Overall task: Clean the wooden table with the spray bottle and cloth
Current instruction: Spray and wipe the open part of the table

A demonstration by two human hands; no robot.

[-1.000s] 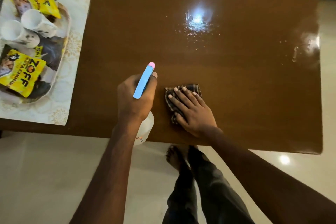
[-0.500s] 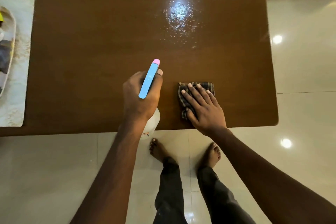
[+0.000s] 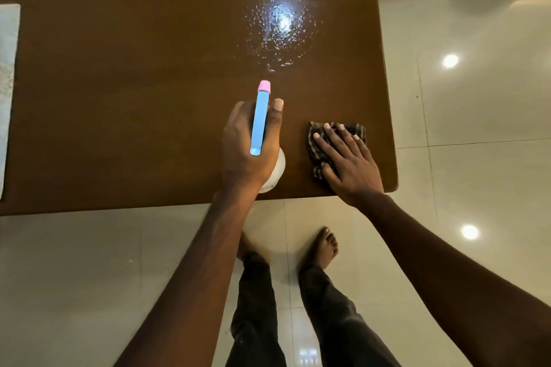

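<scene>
My left hand [image 3: 249, 146] grips a spray bottle [image 3: 260, 119] with a blue head and pink nozzle, held above the wooden table [image 3: 134, 92] near its front edge; the white bottle body shows below my hand. My right hand [image 3: 347, 159] presses flat, fingers straight, on a dark checked cloth [image 3: 316, 147] near the table's front right corner. A patch of spray droplets [image 3: 281, 27] glistens on the wood beyond the nozzle.
A pale placemat [image 3: 7, 68] shows at the left edge of the table. The table's right edge [image 3: 387, 98] runs beside the cloth. Glossy tiled floor [image 3: 465, 158] lies to the right and front, where my bare feet [image 3: 323, 246] stand.
The view and both hands have shifted toward the table's right end; the tray of packets and cups has left the frame. The cloth under my right hand now lies near the right corner.
</scene>
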